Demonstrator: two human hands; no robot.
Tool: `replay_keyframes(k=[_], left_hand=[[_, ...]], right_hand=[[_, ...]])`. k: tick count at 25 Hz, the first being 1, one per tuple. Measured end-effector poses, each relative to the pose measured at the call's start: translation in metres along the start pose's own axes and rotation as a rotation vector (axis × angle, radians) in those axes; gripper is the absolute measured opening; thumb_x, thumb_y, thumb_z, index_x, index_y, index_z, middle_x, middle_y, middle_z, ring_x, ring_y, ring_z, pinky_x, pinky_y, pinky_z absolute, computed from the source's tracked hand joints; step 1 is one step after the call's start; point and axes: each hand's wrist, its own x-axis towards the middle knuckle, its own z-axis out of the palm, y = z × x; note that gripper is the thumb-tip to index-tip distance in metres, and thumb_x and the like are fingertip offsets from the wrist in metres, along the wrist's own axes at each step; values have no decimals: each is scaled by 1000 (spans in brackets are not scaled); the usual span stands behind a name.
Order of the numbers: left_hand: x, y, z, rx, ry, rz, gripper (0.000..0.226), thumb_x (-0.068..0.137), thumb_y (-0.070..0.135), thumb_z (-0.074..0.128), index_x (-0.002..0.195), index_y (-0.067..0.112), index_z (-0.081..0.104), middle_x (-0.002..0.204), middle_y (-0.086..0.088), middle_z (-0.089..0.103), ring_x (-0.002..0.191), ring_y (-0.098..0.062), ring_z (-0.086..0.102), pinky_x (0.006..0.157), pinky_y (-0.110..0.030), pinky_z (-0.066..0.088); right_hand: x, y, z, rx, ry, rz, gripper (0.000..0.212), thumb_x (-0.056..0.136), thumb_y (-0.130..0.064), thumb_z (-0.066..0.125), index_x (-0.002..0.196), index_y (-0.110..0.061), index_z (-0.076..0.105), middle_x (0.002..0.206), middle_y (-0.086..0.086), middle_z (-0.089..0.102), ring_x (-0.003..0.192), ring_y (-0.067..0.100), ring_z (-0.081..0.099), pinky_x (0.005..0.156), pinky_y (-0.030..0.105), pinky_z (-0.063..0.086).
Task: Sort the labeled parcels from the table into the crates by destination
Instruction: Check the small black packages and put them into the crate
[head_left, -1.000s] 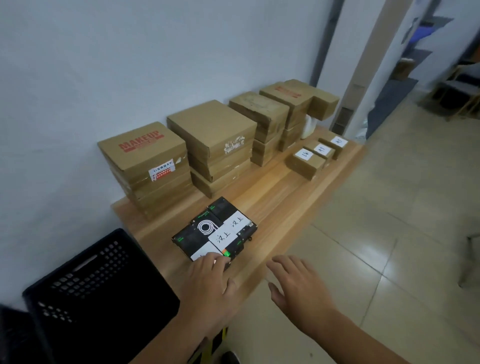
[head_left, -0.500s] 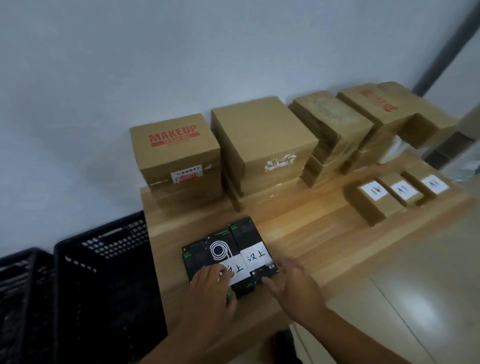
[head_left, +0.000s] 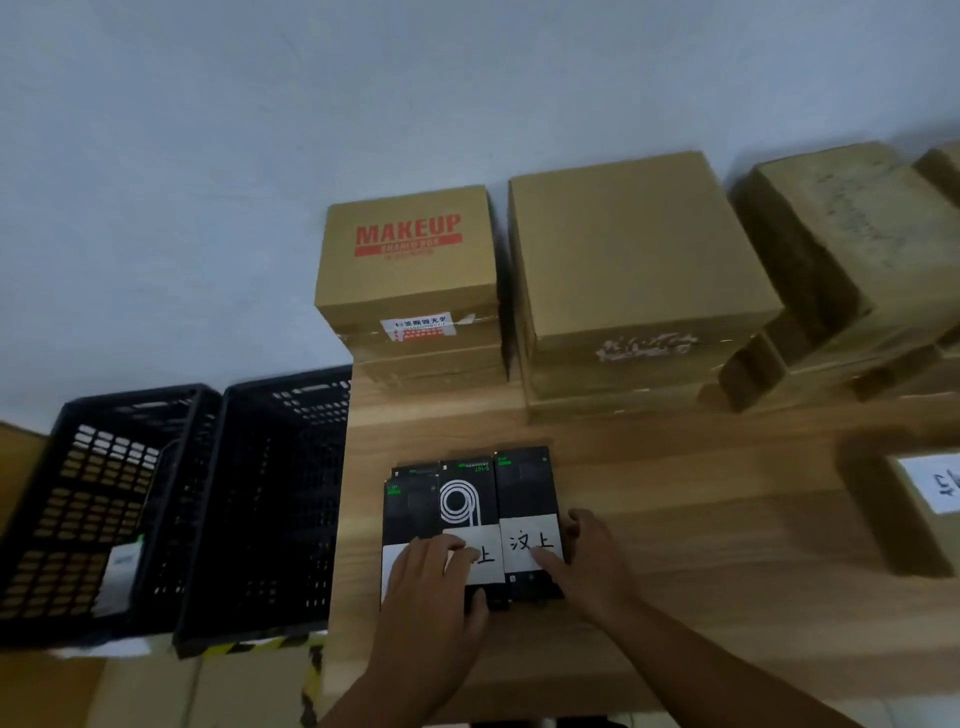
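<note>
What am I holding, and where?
The right hand grips the right parcel by its near right edge; the left hand rests on the left parcel and middle parcel.

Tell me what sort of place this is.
Probably a small parcel-sorting or stockroom corner: stacked cardboard boxes against the wall, labelled black parcels on a wooden table, and black plastic crates beside it.

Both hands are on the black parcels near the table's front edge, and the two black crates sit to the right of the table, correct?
No. The head view shows the black crates to the left of the table, not the right. The left hand and right hand are indeed on the black parcels near its front edge.
</note>
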Motion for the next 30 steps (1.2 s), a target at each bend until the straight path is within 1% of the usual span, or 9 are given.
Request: replay_keyframes(k=[5,7,10,13,16,19,22,25,30], left_hand=[[7,6,2,-43,27,-13,36,89,30,65,125,21,65,124,4,58,120,-16,53,111,-37,39],[10,7,1,-46,22,-9,38,92,32,60,129,21,62,128,4,57,125,-15,50,118,-36,29],[20,15,-2,-83,-13,-18,45,100,42,45,141,24,51,138,7,49,133,-11,38,119,-29,18],[32,34,-5,-238,-62,-41,52,104,52,32,149,27,41,138,12,50,131,-7,41,115,-29,30],[38,51,-9,-572,-139,-163,49,97,72,28,133,46,48,121,22,61,113,5,56,95,-23,48],[41,60,-15,-979,-147,-388,35,94,64,47,115,39,60,100,18,73,89,8,68,69,-9,51],[42,58,-20,-1099,-71,-465,11,101,35,55,108,39,63,97,17,75,84,4,71,61,-12,53],[36,52,-27,-1193,1,-507,16,102,30,56,114,34,64,104,11,76,86,-2,73,64,-17,55],[9,37,-33,-1341,178,-670,22,102,30,55,119,22,66,102,6,78,91,-11,75,74,-29,61]], right_hand=[[6,11,-9,31,-38,33,43,84,-29,82,120,-18,61,116,1,72,91,10,68,81,32,60],[2,9,-17,31,-22,43,42,83,-29,83,118,-17,63,109,-4,71,86,6,66,75,27,59],[-15,-7,-30,-5,32,-38,30,82,-34,84,102,-32,61,97,-12,68,79,0,64,64,19,56],[-41,-27,-36,-56,130,-237,26,84,-38,80,99,-35,58,96,-15,61,79,1,61,62,18,54],[-63,-41,-35,-57,157,-425,28,86,-36,76,109,-36,60,100,-20,54,87,0,60,65,18,53],[-75,-40,-33,-52,83,-511,50,87,-34,75,134,-39,58,124,-22,48,114,-5,53,86,10,50],[-75,-35,-36,72,45,-466,45,93,-29,72,137,-35,61,141,-18,46,128,-7,47,101,15,47],[-66,-35,-46,352,-84,-262,47,95,-19,70,140,-27,58,129,-10,67,112,2,66,88,25,58],[-54,-49,-40,464,-348,-251,47,90,-11,76,133,-27,65,112,-4,78,103,14,74,77,22,58]])
